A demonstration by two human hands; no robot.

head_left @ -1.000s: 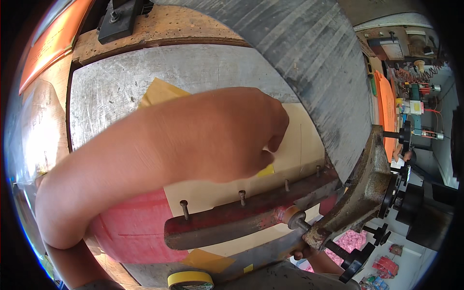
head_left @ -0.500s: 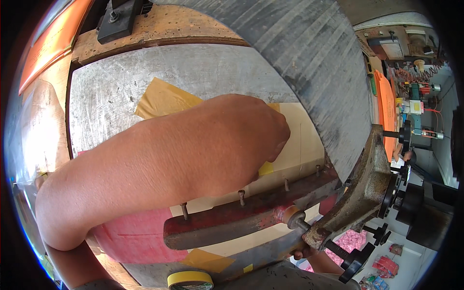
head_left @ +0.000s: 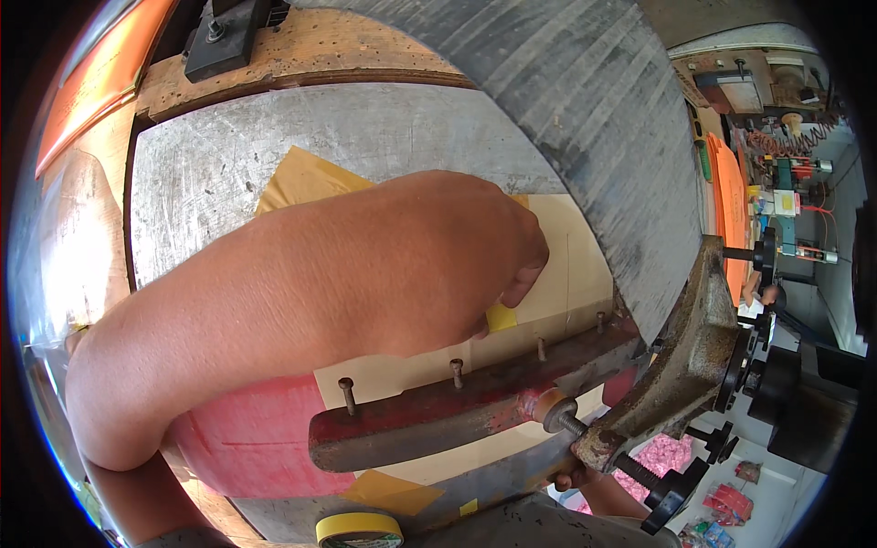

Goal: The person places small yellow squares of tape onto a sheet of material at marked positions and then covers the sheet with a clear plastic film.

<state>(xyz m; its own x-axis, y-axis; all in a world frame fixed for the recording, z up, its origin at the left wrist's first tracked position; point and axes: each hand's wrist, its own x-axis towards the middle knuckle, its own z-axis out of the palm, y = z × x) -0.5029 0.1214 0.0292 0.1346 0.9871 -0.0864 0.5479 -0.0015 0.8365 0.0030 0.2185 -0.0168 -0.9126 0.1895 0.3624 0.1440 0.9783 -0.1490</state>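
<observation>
Shift: against half a second ago, the left forearm [head_left: 256,283] lies slightly higher, farther from the red-brown bar [head_left: 475,402], and more of the beige sheet [head_left: 575,265] shows between them.
Left grip [head_left: 466,256]: back turned up, fingers curled and mostly hidden; whether they pinch anything, I cannot tell.
Beige sheet: beneath the left grip, its right part bare, running under the bar and showing again on the near side.
Yellow patch [head_left: 501,317]: on the sheet, just beside the curled fingers.
Right grip [head_left: 568,479]: partly hidden near the metal bracket [head_left: 671,384]; its hold cannot be told.
Bar: lying across the sheet, with upright bolts [head_left: 458,374] along it and a threaded rod [head_left: 574,426] at its side.
Brown tape [head_left: 306,178]: beyond the left forearm, on the scratched metal plate [head_left: 201,173].
Red surface [head_left: 256,429]: left of the bar.
Tape roll [head_left: 360,526]: yellow, at the near edge.
Grey striped plate [head_left: 594,128]: above and right of the left grip.
Black block [head_left: 221,46]: far left, bolted on wood.
</observation>
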